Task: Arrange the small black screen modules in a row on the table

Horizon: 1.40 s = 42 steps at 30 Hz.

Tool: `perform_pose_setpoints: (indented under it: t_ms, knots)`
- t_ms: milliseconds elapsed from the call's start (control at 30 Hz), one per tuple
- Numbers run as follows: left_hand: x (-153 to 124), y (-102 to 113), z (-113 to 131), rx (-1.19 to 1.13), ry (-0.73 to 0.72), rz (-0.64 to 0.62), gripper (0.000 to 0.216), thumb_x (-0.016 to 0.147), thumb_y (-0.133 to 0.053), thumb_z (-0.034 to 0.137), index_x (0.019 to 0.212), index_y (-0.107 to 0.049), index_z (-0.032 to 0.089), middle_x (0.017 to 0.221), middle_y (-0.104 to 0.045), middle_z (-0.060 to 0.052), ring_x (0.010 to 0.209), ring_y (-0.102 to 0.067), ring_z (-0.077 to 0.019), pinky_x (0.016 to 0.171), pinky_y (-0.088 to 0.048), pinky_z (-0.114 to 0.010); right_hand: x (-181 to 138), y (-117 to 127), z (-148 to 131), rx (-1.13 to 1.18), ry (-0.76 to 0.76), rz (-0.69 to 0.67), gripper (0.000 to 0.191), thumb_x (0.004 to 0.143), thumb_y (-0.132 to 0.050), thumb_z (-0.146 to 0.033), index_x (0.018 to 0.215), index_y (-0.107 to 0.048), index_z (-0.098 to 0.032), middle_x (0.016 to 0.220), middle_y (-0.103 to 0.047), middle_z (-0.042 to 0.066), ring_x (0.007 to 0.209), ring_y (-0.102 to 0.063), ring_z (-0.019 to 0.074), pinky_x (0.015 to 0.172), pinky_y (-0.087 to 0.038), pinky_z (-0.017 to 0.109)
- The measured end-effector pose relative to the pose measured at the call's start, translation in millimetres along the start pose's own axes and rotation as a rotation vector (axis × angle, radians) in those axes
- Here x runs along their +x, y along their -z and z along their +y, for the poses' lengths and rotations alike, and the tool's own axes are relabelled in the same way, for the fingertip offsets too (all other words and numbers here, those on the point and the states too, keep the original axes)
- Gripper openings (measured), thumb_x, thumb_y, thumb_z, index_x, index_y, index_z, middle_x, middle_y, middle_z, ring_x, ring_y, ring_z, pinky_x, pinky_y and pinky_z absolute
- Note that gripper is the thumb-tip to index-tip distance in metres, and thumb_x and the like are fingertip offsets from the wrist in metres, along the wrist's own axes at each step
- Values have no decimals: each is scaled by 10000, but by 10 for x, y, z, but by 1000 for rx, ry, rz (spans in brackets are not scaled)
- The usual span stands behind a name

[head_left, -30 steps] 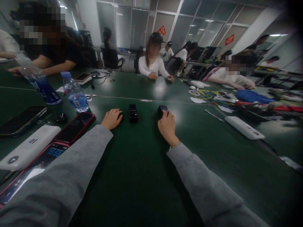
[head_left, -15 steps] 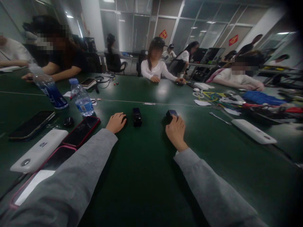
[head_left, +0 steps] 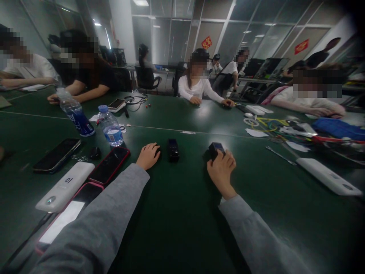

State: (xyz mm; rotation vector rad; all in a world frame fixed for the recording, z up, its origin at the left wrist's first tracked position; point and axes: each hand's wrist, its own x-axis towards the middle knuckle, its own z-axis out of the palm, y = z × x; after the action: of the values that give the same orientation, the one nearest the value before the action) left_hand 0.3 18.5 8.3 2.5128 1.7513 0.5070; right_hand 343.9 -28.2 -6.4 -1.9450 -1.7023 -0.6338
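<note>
My right hand (head_left: 221, 171) curls its fingers round the near end of a small black box-shaped device (head_left: 215, 147), whose screen shows beyond the fingertips. To the left, my left hand (head_left: 148, 156) rests on the table with bent fingers. Something dark shows under those fingers, too hidden to name. Between my hands a second black device (head_left: 173, 150), with a little screen and buttons, lies on the green table (head_left: 182, 213), touched by neither hand.
On the left are a water bottle (head_left: 111, 127), a blue-labelled bottle (head_left: 76, 114), a red-edged phone (head_left: 110, 165), a dark phone (head_left: 57, 154) and a white power bank (head_left: 65, 186). A wrench (head_left: 281, 155), another white case (head_left: 327, 176) and tangled cables (head_left: 270, 123) lie right. Several people sit around.
My view has turned slightly, so the whole scene sits farther right and lower. Both hands keep nearly the same pose, and the black devices hold their places on the table.
</note>
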Motion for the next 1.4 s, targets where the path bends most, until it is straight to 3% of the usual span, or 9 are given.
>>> perform_pose_setpoints:
  t_ms: [167,300,400,500,633,933,1100,1233,1400]
  knots:
    - [0,8,1,-17,5,-15,432,1080,-420,368,1433,-586,181,1545,-552,-145,1443,-488,-303,1189,-404,-508,46,57,-34,56,-5,42,610,975,-487,-300,1502,-330,-35,1553,-289,338,1485,-240,474,1137,-283,693]
    - [0,6,3,-27,13,-18,423,1075,-429,374,1433,-588,215,1544,-556,-129,1437,-493,-306,1184,-407,-515,0,211,-313,251,12,72,668,1029,-456,-382,1591,-234,-99,1577,-285,297,1492,-267,450,1136,-321,693]
    - [0,-5,17,-22,15,-4,416,1072,-434,370,1425,-592,216,1535,-562,-128,1428,-498,-306,1176,-412,-517,-112,292,-739,483,162,-66,662,1068,-442,-459,1617,-231,-155,1586,-309,263,1477,-347,409,1130,-410,635]
    - [2,-16,29,-11,14,15,408,1069,-436,351,1409,-604,199,1529,-565,-132,1425,-496,-306,1170,-414,-505,-168,290,-1174,615,246,-241,739,1050,-524,-497,1636,-233,-154,1636,-228,281,1454,-401,434,1086,-490,610]
    - [5,-18,22,-14,11,6,403,1064,-446,337,1405,-607,197,1523,-572,-133,1426,-494,-303,1168,-409,-501,-89,213,-1465,668,225,-368,667,1010,-540,-279,1618,-313,-124,1652,-186,300,1386,-499,443,1029,-555,579]
    - [5,0,16,-19,10,-1,397,1067,-444,341,1403,-610,209,1521,-574,-128,1424,-500,-298,1160,-421,-492,-132,199,-1445,743,265,-414,648,1035,-485,-239,1648,-290,-166,1674,-196,247,1464,-424,418,1087,-532,600]
    - [14,-2,5,-10,12,5,391,1069,-449,348,1396,-609,204,1523,-571,-135,1422,-504,-297,1158,-425,-497,-96,322,-1431,804,274,-230,656,1051,-452,-254,1665,-237,-167,1693,-156,218,1514,-350,382,1155,-482,570]
    - [19,-5,1,-5,9,-2,409,1076,-431,373,1397,-609,192,1521,-572,-145,1425,-501,-302,1159,-424,-506,83,438,-1217,735,191,-37,697,1049,-446,-271,1686,-165,-231,1700,-166,176,1533,-308,376,1186,-434,606]
    - [23,-9,-5,-23,24,-19,453,1100,-367,442,1417,-600,217,1533,-567,-131,1436,-491,-293,1168,-410,-516,120,303,-868,737,86,-62,634,1023,-471,-279,1627,-323,-151,1669,-228,220,1491,-385,384,1158,-470,581]
